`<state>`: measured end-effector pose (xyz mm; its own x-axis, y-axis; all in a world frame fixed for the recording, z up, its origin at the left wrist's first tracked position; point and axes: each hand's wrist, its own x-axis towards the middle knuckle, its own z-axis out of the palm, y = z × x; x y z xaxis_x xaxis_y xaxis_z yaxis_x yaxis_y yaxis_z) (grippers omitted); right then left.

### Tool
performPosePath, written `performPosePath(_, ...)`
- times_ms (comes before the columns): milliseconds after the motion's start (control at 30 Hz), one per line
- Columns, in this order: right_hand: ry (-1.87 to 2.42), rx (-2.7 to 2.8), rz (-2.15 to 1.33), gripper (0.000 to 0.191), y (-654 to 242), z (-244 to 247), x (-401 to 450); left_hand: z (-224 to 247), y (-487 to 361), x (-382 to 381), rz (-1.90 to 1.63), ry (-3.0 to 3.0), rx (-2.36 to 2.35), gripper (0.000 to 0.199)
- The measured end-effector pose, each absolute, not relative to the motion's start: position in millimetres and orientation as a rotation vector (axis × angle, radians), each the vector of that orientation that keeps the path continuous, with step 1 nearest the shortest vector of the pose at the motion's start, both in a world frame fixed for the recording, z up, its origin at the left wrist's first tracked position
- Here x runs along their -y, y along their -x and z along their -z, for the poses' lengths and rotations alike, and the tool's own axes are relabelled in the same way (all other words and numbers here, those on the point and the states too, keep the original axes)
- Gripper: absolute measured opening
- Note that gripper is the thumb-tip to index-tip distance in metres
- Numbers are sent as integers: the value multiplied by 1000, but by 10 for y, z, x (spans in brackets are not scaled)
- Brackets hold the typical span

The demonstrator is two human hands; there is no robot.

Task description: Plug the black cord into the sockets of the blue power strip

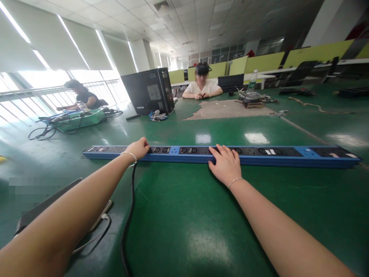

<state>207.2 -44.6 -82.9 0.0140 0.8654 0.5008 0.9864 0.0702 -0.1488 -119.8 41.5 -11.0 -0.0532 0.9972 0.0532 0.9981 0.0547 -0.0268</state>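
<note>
A long blue power strip [196,158] with black sockets lies across the green table [173,215]. My left hand [138,149] is on its left part, fingers curled together over a socket; a black cable [131,204] runs from beneath that hand toward the table's near edge. What the left fingers hold is hidden, though a plug on that cable may be there. My right hand [226,163] rests on the strip right of its middle, fingers spread over the top face and thumb at the front side.
Behind the strip stand a black computer case [148,92], gloves [158,115] and a green basket [77,120] with cables. A metal device [250,98] and a bottle [253,80] are farther right. A laptop-like object [49,206] lies near left. Two people sit beyond.
</note>
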Motion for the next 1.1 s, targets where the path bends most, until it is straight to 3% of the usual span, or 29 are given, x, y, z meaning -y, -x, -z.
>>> performPosePath(567, 1844, 1901, 313, 48, -2060, 808, 456, 72, 1143, -339, -56, 2129, 2176, 32)
performPosePath(900, 1838, 1882, 317, 48, -2043, 815, 451, -400, 1137, -233, 490, 2102, 2353, 33)
performPosePath(1100, 1836, 1893, 328, 47, -2049, 814, 457, -320, 681, -146, 482, 2382, 2319, 26)
